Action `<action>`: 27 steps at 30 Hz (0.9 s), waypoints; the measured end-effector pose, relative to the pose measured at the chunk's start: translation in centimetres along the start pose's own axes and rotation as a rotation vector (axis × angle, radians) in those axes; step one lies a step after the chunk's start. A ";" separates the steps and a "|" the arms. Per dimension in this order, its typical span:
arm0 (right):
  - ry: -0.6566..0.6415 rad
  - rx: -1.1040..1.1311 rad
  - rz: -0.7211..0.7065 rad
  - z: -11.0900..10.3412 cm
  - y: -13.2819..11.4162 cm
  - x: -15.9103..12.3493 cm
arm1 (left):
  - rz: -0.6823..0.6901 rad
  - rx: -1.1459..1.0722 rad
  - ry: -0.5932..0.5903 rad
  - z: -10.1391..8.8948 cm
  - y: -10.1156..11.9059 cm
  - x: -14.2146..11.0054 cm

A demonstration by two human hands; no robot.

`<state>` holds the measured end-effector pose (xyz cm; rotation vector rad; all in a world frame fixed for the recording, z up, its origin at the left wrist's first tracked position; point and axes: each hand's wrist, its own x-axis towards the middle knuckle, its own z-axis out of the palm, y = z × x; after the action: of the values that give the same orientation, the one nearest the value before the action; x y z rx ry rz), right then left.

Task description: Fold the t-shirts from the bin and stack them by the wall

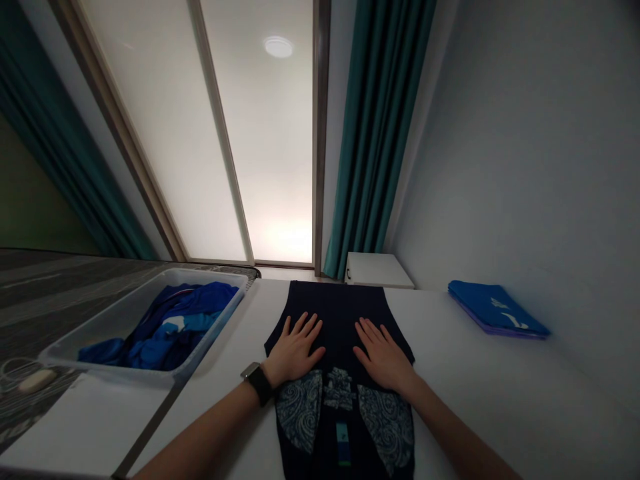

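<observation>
Garment of dark navy, matte fabric lies flat on the white surface, its narrower end pointing away from the person. Its print comprises two grey-white swirled panels, a pale central motif and a small vertical teal-and-green mark; any writing there is too small to read.

Left hand, wearing a black wristwatch, and right hand rest palm down on the garment, apart, with fingers spread and not gripping.

Translucent plastic tray stands left of the garment, near its edge, holding crumpled blue clothes with white markings. Folded blue cloth, bearing a pale print, lies well to the right on a thin purple layer, beside the wall. White box and teal pleated curtain stand beyond the surface.
</observation>
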<state>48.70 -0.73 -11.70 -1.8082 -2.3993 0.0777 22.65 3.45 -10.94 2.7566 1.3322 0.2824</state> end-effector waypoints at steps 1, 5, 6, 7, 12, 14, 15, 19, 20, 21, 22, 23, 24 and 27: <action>-0.006 -0.003 0.004 -0.1 -0.1 -0.1 | -0.005 0.000 -0.011 -0.2 0.1 -0.2; -0.013 -0.016 0.020 -0.3 -0.6 -1.2 | -0.007 -0.005 -0.058 -1.0 0.9 -1.1; -0.007 -0.018 0.018 -0.3 -0.8 -1.5 | -0.007 -0.006 -0.061 -1.1 1.0 -1.4; -0.003 -0.018 0.012 -0.3 -0.9 -1.9 | -0.006 -0.007 -0.062 -1.1 1.2 -1.7; 0.005 -0.003 0.010 -0.2 -1.4 -3.3 | -0.005 -0.012 -0.056 -1.0 1.7 -2.9; -0.005 0.009 0.018 -0.5 -1.5 -3.4 | -0.002 -0.021 -0.067 -1.1 1.8 -2.9; -0.017 0.015 0.021 -0.7 -1.6 -3.3 | -0.005 -0.025 -0.074 -1.3 1.8 -2.7; -0.045 0.020 0.049 -1.8 -1.5 -2.0 | -0.042 -0.006 -0.060 -1.9 1.4 -1.1; -0.040 0.014 0.060 -2.0 -1.3 -1.5 | -0.047 0.009 -0.045 -2.0 1.2 -0.4; -0.037 0.004 0.074 -2.2 -1.0 -0.8 | -0.050 0.021 -0.033 -2.1 1.0 0.3; -0.040 -0.008 0.089 -2.2 -0.6 -0.1 | -0.054 0.030 -0.023 -2.1 0.6 1.0; -0.048 -0.019 0.106 -2.2 -0.2 0.7 | -0.062 0.036 -0.018 -2.0 0.2 1.7; -0.061 -0.029 0.124 -2.1 0.3 1.4 | -0.075 0.038 -0.019 -1.9 -0.2 2.4; -0.091 -0.047 0.159 -1.4 1.9 3.3 | -0.114 0.040 -0.051 -1.5 -1.6 3.9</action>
<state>49.78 2.94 -10.24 -2.0571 -2.3299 0.1228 23.49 7.45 -9.15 2.6874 1.4905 0.1787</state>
